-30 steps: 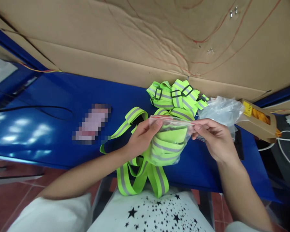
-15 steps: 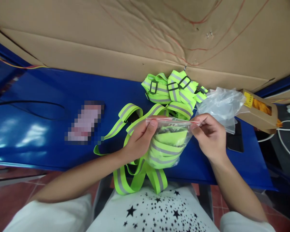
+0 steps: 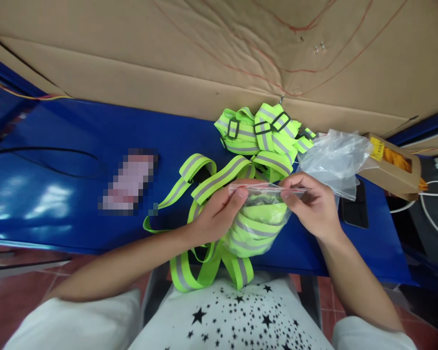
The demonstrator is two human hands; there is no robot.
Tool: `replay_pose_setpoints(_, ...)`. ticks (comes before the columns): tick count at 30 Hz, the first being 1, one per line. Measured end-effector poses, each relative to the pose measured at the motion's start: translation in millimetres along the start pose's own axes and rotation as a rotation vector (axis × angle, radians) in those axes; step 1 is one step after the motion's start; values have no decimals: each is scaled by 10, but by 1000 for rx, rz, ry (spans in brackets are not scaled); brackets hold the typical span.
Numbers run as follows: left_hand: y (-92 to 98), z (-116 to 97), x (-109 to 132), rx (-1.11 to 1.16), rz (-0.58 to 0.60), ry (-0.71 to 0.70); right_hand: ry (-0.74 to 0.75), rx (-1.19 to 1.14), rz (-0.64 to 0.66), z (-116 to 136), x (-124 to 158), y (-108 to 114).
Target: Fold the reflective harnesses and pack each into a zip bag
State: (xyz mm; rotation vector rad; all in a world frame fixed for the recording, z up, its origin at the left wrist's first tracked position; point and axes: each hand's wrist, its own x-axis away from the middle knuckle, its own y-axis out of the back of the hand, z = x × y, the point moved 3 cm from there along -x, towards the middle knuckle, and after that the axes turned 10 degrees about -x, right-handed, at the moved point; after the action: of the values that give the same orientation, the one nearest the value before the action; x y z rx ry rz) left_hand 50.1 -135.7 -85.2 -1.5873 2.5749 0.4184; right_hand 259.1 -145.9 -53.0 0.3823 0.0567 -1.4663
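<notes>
A clear zip bag [image 3: 257,228] with a folded yellow-green reflective strap inside hangs between my hands, above the front of the table. My left hand [image 3: 219,211] pinches its top left corner between thumb and fingers. Along the red-lined zip edge, my right hand [image 3: 310,201] grips the upper right part, thumb towards me. Loose reflective straps [image 3: 182,270] lie behind and below the bag and hang over the table's front edge. Farther back sits a heap of reflective straps with black buckles [image 3: 263,129].
Clear plastic bags [image 3: 336,158] lie right of the heap, partly over a dark phone [image 3: 355,206]. Beside them is a cardboard box [image 3: 401,170] with a window. A pixelated pinkish item [image 3: 129,182] and a black cable [image 3: 47,149] are on the blue table [image 3: 76,194]'s left side.
My right hand has slid leftward along the zip edge, closer to my left hand. The bag and my left hand have shifted slightly right and down.
</notes>
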Motion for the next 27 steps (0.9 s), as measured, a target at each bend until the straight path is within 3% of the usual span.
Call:
replay_pose_setpoints(6,-25,1,6,-10,35,0,2,19,15,15,-7,-6)
replay_pose_setpoints(17,-85,-47,-12,-49,170,-23,10,134,254,111,17,34)
replay_pose_setpoints(27,-15,-107,-12,-153,-50,-83,36,136,276,102,58,-24)
